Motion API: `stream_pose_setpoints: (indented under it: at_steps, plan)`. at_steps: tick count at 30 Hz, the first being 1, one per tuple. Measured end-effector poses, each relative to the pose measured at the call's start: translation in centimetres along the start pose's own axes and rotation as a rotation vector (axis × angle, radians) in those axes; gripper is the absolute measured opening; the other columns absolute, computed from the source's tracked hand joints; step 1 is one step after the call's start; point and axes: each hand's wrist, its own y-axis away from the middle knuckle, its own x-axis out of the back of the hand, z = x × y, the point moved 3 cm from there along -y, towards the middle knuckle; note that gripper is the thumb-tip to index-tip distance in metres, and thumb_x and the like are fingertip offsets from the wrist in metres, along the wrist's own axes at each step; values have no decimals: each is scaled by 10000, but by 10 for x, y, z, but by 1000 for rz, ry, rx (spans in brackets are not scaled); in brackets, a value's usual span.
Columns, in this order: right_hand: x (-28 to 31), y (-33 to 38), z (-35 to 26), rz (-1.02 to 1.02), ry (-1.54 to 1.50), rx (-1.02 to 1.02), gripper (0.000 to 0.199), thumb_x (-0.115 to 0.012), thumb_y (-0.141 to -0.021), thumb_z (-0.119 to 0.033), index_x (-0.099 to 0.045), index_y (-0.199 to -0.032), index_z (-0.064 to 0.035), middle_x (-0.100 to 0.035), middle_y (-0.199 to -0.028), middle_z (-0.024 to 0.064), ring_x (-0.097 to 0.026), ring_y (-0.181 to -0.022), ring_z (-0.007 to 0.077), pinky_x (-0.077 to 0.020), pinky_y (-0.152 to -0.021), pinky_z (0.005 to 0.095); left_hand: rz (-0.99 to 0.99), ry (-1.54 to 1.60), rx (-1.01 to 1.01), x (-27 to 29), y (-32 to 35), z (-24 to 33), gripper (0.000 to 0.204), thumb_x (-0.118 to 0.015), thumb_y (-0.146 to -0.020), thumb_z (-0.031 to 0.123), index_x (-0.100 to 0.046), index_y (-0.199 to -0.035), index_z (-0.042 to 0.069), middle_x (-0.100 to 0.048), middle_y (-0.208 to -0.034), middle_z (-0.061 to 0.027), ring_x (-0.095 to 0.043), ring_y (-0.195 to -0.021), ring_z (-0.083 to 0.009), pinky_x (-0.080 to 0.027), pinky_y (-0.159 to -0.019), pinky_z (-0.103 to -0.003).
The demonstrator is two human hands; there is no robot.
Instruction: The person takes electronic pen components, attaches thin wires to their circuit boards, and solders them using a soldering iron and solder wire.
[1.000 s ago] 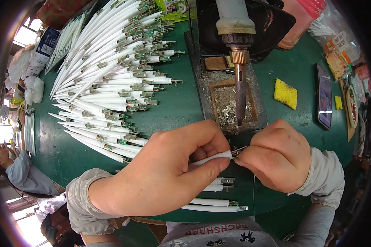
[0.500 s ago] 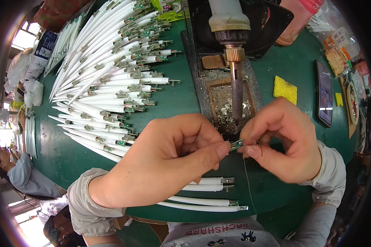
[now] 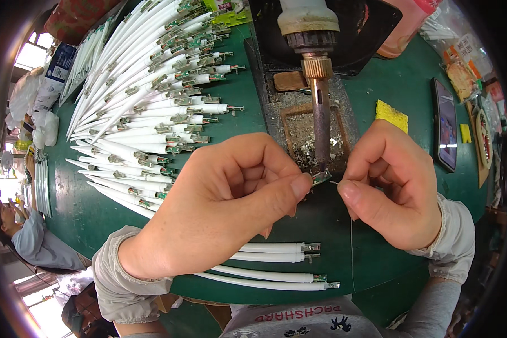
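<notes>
Both hands moved up toward 12 o'clock. Left hand [image 3: 225,208] now puts the metal tube end [image 3: 321,178] right at the soldering iron tip [image 3: 322,160]; a second ago it sat lower, clear of the tip. Right hand [image 3: 397,188] shifted up, thin wire [image 3: 352,236] at the joint.

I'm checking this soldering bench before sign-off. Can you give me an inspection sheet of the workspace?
Surface: green table, solder-spattered tray under the iron.
Job's things: mounted soldering iron; small metal-ended part at its tip; thin solder wire.
Clutter: yellow sponge, phone, pile of white tubes, four tubes near the edge.
Grippers: left hand pinches the part; right hand feeds the wire.
Cables: nothing seen.
Surroundings: seated person at left.
</notes>
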Motion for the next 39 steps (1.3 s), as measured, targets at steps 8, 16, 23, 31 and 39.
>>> stream_pose_setpoints:
  at_steps: [8, 16, 23, 31, 39]
  plan:
    - [-2, -4, 2, 16, -8, 68, 149, -595, -825, -12, -450, -861, -15, -496, -762, 36, -527, -579, 77, -397, -512, 189, -6, 24, -32, -2, 0, 3, 125, -590, -875, 127, -524, -864, 21, -586, -708, -50, -478, -512, -44, -330, -438, -163]
    - [-3, -5, 2, -7, -42, 117, 181, -602, -821, -18, -428, -870, -23, -516, -750, 42, -529, -583, 67, -403, -505, 186, 1, 60, -67, -1, 2, 3, 119, -585, -874, 120, -520, -853, 22, -588, -703, -52, -476, -508, -44, -327, -434, -163]
    - [-3, -8, 7, 23, -241, -114, 231, -629, -794, -28, -450, -939, -11, -508, -709, 7, -474, -586, 36, -345, -534, 177, 17, 34, -7, 1, 0, -1, 103, -595, -863, 100, -534, -857, 18, -588, -703, -47, -481, -522, -41, -336, -452, -159]
    - [-7, -10, 9, -41, -218, -77, 227, -644, -789, -21, -478, -942, -5, -500, -697, -19, -429, -600, 14, -313, -539, 174, 51, -178, -205, 0, 4, -4, 76, -624, -816, -5, -560, -851, -27, -573, -792, -49, -510, -641, -44, -390, -554, -175]
    - [-5, -9, 11, -50, -188, -35, 234, -653, -774, -7, -485, -936, -10, -507, -714, -16, -449, -604, 16, -316, -534, 172, 29, -189, -232, -1, 3, -2, 82, -620, -821, 9, -551, -851, -25, -574, -799, -49, -503, -634, -43, -388, -553, -176]
